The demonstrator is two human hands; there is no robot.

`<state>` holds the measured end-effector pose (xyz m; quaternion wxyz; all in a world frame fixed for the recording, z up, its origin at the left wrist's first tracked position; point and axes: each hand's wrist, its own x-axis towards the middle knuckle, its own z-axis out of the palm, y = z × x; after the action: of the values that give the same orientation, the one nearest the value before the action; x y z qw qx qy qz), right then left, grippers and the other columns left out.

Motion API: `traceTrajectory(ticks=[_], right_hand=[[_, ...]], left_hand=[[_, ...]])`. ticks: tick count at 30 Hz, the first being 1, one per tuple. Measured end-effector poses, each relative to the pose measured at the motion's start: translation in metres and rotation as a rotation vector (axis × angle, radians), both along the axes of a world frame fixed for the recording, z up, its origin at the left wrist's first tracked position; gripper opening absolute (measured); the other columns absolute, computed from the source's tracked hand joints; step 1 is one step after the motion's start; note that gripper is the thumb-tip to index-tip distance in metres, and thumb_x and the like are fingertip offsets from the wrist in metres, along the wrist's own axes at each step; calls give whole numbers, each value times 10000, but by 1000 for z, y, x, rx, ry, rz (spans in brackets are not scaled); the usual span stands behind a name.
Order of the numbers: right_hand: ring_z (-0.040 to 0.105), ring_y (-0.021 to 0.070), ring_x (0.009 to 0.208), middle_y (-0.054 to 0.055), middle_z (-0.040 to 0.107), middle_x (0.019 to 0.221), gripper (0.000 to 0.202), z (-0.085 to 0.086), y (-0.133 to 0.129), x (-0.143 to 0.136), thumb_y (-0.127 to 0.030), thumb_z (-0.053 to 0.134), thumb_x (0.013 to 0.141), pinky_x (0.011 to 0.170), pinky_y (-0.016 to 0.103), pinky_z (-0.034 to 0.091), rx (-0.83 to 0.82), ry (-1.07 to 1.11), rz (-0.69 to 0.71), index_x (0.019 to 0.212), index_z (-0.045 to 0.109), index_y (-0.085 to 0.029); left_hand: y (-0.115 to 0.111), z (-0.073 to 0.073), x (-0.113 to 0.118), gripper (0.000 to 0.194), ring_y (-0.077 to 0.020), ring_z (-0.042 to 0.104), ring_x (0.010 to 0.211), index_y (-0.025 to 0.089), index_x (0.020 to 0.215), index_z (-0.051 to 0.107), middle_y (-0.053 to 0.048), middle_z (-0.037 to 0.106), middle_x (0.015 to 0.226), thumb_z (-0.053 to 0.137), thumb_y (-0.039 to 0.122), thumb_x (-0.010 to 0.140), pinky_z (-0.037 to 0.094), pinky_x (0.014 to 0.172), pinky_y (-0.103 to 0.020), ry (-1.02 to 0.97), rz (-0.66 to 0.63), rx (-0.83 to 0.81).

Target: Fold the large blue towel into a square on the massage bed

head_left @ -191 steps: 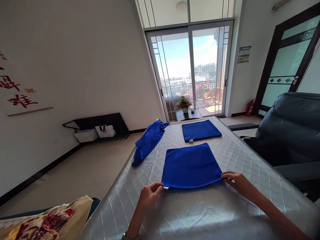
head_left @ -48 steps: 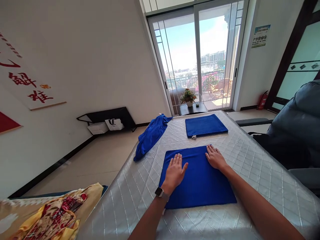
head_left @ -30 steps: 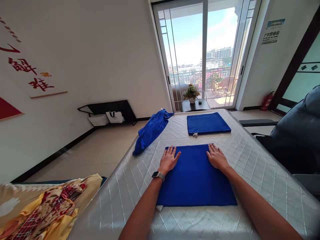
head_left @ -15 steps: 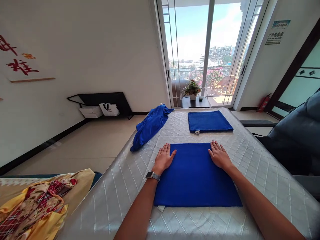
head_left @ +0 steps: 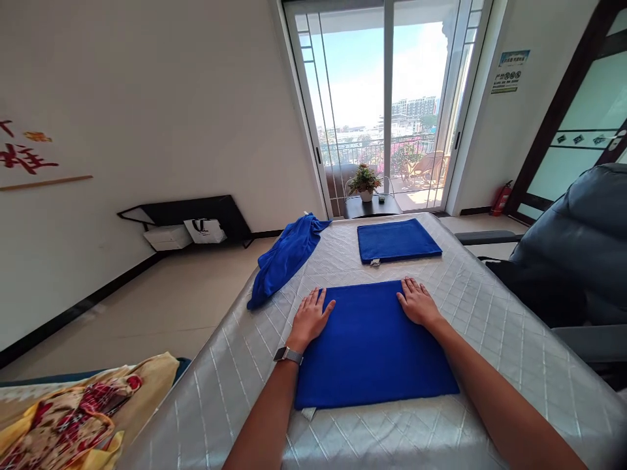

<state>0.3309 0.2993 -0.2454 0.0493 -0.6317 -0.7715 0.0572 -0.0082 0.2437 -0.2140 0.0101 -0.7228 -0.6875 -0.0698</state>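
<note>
A folded blue towel (head_left: 375, 346) lies flat on the silver quilted table (head_left: 494, 320), near the near end and roughly midway between the long sides. The left hand (head_left: 309, 318) rests palm down with fingers spread wide, straddling the towel's far left edge: part on cloth, part on the table. The right hand (head_left: 416, 303) lies flat and open on the far right corner, fingers spread, holding nothing. A small white tag shows at the towel's near left corner.

Bare table surface runs on both sides of the towel, wider on the right. Beyond it, well apart, a second folded towel (head_left: 396, 239) sits square to the far end. A crumpled blue cloth (head_left: 285, 258) hangs over the table's left edge. A dark armchair (head_left: 573, 248) stands close along the right side; open floor (head_left: 161, 307) lies to the left. A patterned yellow cloth (head_left: 73, 418) lies at the near left.
</note>
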Motion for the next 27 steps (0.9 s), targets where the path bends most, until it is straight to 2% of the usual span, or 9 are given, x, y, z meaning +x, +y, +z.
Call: traceTrajectory(ticks=[2,4,8,10,13,15,17,20,27], right_hand=[[102,229,1571,111,148,1698,695,2,-1,-1,-465,174,1050,1267,430,87,4,5,-7,1620,231,-71],[104,223,1571,109,147,1699,695,3,-2,-1,-462,175,1050,1267,417,92,-2,21,-5,1620,224,-67],[112,229,1570,118,151,1698,699,1,-1,1,-457,184,1048,1267,420,91,-2,45,-5,1622,213,-60],[114,235,1570,134,153,1695,702,-1,0,1,-454,190,1044,1265,429,100,7,45,-4,1619,218,-52],[121,236,1569,136,157,1694,685,-4,2,2,-415,193,1038,1263,429,110,13,28,4,1617,224,-50],[131,235,1567,135,164,1693,683,-5,2,2,-405,184,1036,1264,428,111,15,22,2,1617,226,-49],[138,240,1566,141,169,1691,699,-4,2,1,-425,176,1036,1264,429,111,18,27,-6,1614,224,-35],[126,244,1568,139,164,1693,723,-2,1,1,-452,170,1036,1266,428,104,5,48,-13,1615,202,-21],[101,224,1572,115,138,1701,716,-2,3,2,-463,156,1041,1268,421,80,-26,52,-11,1626,183,-50]], left_hand=[[-5,8,9,715,-243,277,1540,150,1583,344,-128,318,1660,193,602,1050,258,1254,-431,-36,-54,23],[-10,14,29,688,-222,291,1535,179,1577,360,-109,343,1653,196,596,1055,290,1245,-412,-69,-158,34],[-6,15,97,655,-220,325,1521,198,1554,410,-103,383,1635,233,585,1057,290,1249,-404,-33,-424,58],[4,10,134,633,-224,346,1512,206,1541,434,-102,417,1617,255,574,1058,294,1249,-408,-14,-492,82],[26,0,175,617,-229,365,1502,195,1542,431,-118,445,1598,257,545,1065,303,1242,-424,-27,-433,79],[38,-7,188,617,-240,363,1503,182,1547,418,-137,439,1598,235,528,1070,306,1237,-452,-40,-350,55],[44,-13,187,647,-256,345,1512,159,1552,409,-160,420,1604,213,539,1067,296,1237,-471,-45,-297,37],[44,-17,160,697,-267,301,1530,160,1565,391,-153,380,1627,195,587,1051,268,1247,-475,-42,-246,18],[29,-17,39,689,-260,293,1534,191,1567,384,-115,383,1633,165,587,1047,245,1248,-477,25,11,5]])
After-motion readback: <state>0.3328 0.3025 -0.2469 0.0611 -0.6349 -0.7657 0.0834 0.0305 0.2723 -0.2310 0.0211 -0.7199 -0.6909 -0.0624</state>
